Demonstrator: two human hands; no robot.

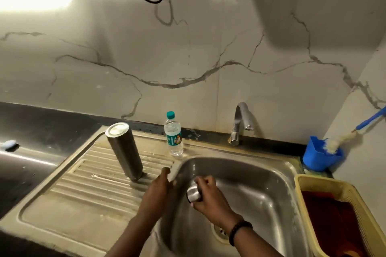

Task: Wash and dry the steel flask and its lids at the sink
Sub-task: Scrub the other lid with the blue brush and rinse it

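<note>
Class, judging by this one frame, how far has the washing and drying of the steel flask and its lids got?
Looks done: the steel flask stands inverted on the draining board, seemingly rinsed and draining. In hand: the right hand grips a steel lid over the sink basin; the left hand is open beside it. The tap shows no running water. Left: probably drying, and any other lid, which is not visible.

Left hand [158,189]: fingertips motion-blurred at the sink [271,173] rim; contact there cannot be told. Steel lid [194,193]: far side hidden inside the right hand [208,196]; open face not visible. Drain [221,232]: mostly covered by the right wrist, just below that hand. Yellow basket [313,181], right of the right hand: cut by the frame's right and bottom edges. Blue brush handle [371,119], far right: cut off at the edge. Both forearms leave the bottom edge.
</note>
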